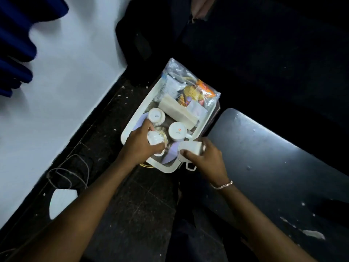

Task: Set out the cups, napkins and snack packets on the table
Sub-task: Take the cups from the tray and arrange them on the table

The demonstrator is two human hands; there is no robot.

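Note:
A white plastic basket [132, 118] stands on the dark floor. My left hand [139, 142] grips a white cup with a gold pattern [157, 138] over the basket's near left part. Over the near right rim, my right hand [205, 157] holds a plain white cup [190, 148] on its side, handle hanging down. Two more white cups lie upside down in the basket: one [156, 114] at the left, one with a red mark [177, 130] in the middle. A stack of white napkins [177, 110] lies behind them. Snack packets [192, 91] sit in a clear bag at the far end.
A dark round table [273, 157] starts just right of the basket. A white wall [62, 82] runs along the left, with blue cloth at its top left. Loose cable [64, 176] and a white object [62, 201] lie on the floor by the wall.

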